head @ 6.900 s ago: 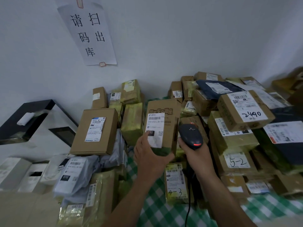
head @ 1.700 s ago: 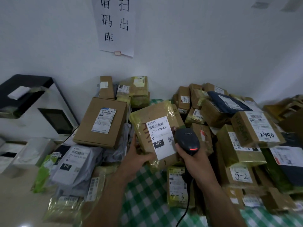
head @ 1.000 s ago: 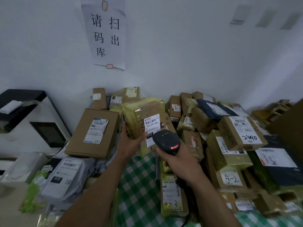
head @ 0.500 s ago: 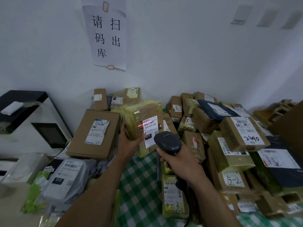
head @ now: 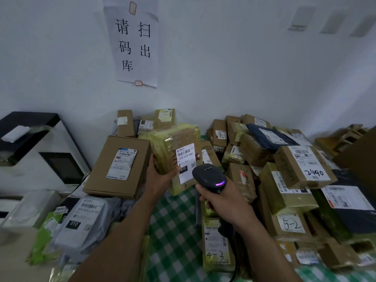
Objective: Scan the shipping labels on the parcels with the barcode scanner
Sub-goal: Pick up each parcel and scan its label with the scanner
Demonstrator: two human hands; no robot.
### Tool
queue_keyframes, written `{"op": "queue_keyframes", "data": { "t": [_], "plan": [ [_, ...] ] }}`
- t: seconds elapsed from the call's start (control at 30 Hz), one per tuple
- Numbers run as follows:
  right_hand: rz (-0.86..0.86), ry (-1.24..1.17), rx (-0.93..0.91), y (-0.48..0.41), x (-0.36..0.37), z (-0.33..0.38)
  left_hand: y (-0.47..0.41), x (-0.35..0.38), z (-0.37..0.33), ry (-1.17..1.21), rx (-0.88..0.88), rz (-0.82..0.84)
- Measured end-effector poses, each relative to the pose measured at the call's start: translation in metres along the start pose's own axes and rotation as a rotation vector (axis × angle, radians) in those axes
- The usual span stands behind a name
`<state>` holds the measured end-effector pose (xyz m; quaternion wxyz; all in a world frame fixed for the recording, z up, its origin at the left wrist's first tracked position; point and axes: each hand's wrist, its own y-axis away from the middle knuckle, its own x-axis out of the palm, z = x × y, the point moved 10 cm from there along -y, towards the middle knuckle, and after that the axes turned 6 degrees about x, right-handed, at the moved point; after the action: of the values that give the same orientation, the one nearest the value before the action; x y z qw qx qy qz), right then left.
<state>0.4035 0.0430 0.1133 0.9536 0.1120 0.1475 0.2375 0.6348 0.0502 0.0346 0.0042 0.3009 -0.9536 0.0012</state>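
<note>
Centre frame: left hand (head: pixel 157 178) grips parcel (head: pixel 173 151); its label (head: pixel 186 161) faces the scanner (head: pixel 209 177) just lower right; right hand (head: pixel 221 202) clasps scanner.

We hold both forearms outstretched: left hand (head: pixel 160 178) gripping the parcel (head: pixel 173 143), right hand (head: pixel 222 203) fingers (head: pixel 205 200) curled round the scanner (head: pixel 207 176).

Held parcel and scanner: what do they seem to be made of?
The held parcel looks like brown cardboard under glossy yellowish film or tape: it wrinkles and glints. Its label seems matte white paper. The scanner appears to be smooth black moulded plastic, with faint sheen.
</note>
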Motion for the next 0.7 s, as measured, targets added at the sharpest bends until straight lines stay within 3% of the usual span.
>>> {"op": "queue_keyframes", "data": {
  "t": [0.23,0.37,0.53,0.7],
  "plan": [
    [-0.053,-0.045,0.043,0.002,-0.013,-0.02,0.031,-0.011,-0.011,-0.169,-0.038,0.022],
    [-0.066,-0.103,0.068,0.003,-0.016,-0.037,0.069,-0.029,-0.002,-0.404,-0.131,-0.002],
    [0.014,-0.174,0.103,0.004,0.007,-0.061,0.117,-0.037,-0.004,-0.771,-0.246,-0.012],
    [0.098,-0.191,0.216,0.003,0.036,-0.095,0.133,-0.038,-0.002,-0.939,-0.237,-0.03]
  ]
}}
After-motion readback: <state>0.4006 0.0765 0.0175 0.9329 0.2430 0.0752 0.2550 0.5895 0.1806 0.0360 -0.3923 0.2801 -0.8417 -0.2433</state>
